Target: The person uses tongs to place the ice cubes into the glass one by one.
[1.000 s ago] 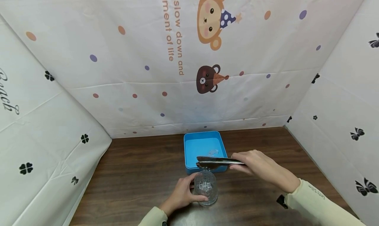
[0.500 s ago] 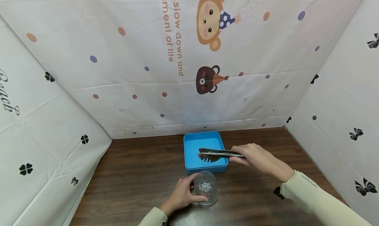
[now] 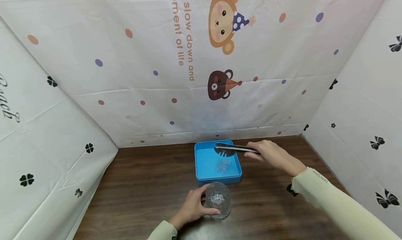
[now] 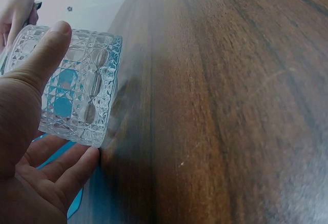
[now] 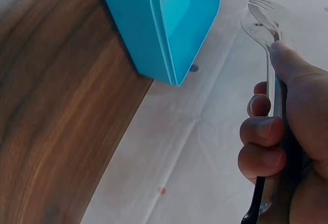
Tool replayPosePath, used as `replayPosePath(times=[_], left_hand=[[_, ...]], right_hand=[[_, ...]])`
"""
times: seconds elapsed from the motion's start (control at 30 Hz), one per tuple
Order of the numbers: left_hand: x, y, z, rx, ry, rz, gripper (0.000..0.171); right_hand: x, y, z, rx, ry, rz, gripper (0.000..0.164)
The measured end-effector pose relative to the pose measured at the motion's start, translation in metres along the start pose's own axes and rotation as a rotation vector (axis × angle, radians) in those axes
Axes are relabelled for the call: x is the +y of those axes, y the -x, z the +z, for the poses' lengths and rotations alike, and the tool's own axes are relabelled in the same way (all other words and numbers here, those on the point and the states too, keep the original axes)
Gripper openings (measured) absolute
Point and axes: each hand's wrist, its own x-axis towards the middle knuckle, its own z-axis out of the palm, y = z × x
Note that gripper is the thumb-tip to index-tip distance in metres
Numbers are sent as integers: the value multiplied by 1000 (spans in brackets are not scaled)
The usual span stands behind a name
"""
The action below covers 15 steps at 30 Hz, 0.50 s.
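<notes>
Wooden tabletop: left hand curls round a patterned glass, probably hard, breakable, best held mid-wall. Right hand grips metal tongs near a blue box.

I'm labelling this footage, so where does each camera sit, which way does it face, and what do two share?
Head: on the head, facing forward and down at the glass, blue box and tongs; left-hand grip, right-hand grip and pale sleeves show.
Left wrist: on that wrist, facing the glass; the left-hand grip shows, and part of the right-hand grip, upper left.
Right wrist: on that wrist, facing the tongs and blue box; only the right-hand grip shows.
Shared: head and right wrist both show tongs and blue box.
</notes>
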Motion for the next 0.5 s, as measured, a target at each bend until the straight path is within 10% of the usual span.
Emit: replayPosePath(times=[0.5], left_hand=[[-2,0,1,-3,4,-9,86]], right_hand=[[24,-17,6,-42,-19,84,19]])
